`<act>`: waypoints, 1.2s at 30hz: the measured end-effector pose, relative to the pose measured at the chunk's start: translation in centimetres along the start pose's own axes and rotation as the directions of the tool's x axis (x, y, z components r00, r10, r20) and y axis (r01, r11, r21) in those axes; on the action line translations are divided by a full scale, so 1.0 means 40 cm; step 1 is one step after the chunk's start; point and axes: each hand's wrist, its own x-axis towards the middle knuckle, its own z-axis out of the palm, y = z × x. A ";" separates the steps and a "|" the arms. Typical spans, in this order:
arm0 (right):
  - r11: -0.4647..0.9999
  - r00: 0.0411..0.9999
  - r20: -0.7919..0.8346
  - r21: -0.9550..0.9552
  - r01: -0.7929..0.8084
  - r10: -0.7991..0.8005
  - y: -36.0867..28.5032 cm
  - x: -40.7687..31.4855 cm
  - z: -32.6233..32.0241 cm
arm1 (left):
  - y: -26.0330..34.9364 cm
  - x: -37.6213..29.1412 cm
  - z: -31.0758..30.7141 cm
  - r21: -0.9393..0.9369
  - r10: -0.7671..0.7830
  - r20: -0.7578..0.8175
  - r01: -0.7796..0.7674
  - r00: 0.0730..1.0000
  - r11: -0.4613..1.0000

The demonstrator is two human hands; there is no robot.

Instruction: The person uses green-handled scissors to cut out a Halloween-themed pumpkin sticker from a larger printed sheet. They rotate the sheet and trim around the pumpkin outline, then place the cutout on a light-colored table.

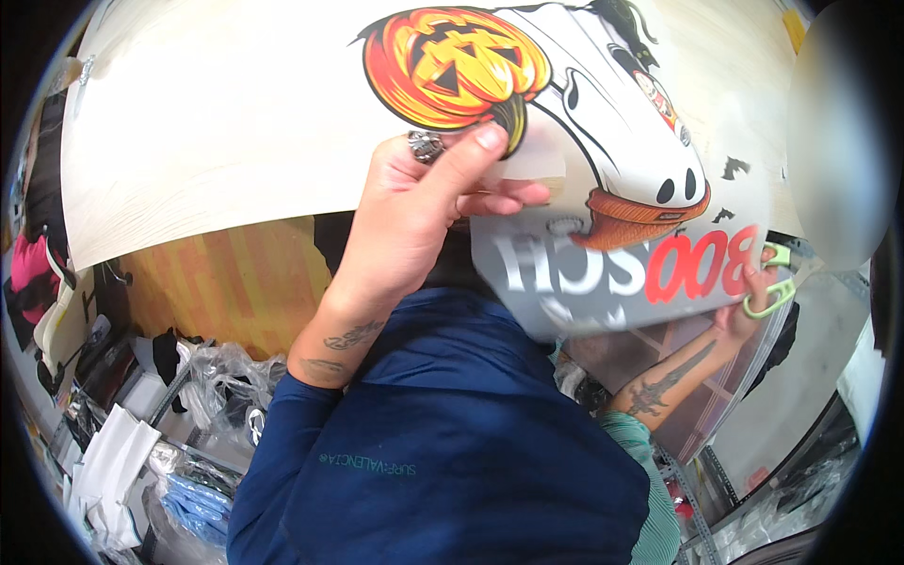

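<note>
A translucent printed film sheet (565, 296) hangs over the table's near edge. It bears a jack-o'-lantern (459, 70), a white ghost figure (621, 127), small bats and large red and white lettering. My left hand (417, 191), with a silver ring, pinches the film at the pumpkin's stem between thumb and fingers. At the sheet's right edge, my right hand (741, 304) has its fingers through the light green handles of a pair of scissors (770, 300). The scissor blades point right and look blurred. That hand's fingers also lie against the film's edge; whether they grip it I cannot tell.
A pale tabletop (212, 120) spans the far side. Lower left, a shelf rack holds plastic bags (233, 381), folded white cloth (113, 473) and blue bagged fabric (198, 508). A blurred pale object (840, 141) stands close at the upper right.
</note>
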 end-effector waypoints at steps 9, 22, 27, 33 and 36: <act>0.675 0.916 -0.016 -0.682 0.283 -0.400 0.099 0.049 -0.013 | -0.037 -0.031 -0.029 0.308 0.102 -0.055 -0.080 0.993 0.948; 0.905 0.491 0.761 -0.347 -0.246 0.425 0.102 -0.427 0.284 | -0.025 -0.060 -0.050 0.109 -0.053 0.007 0.052 0.999 0.993; 0.851 0.368 0.768 -0.449 -0.274 0.524 0.110 -0.414 0.306 | -0.026 -0.058 -0.031 -0.034 -0.017 -0.041 0.016 0.999 0.999; 0.850 0.476 0.728 -0.290 -0.439 0.494 0.111 -0.422 0.368 | -0.037 -0.030 -0.014 -0.034 0.107 -0.017 -0.108 0.994 0.994; 0.900 0.548 0.721 -0.267 -0.345 0.424 0.115 -0.422 0.402 | -0.040 -0.030 -0.008 -0.122 0.120 0.019 -0.116 0.993 0.986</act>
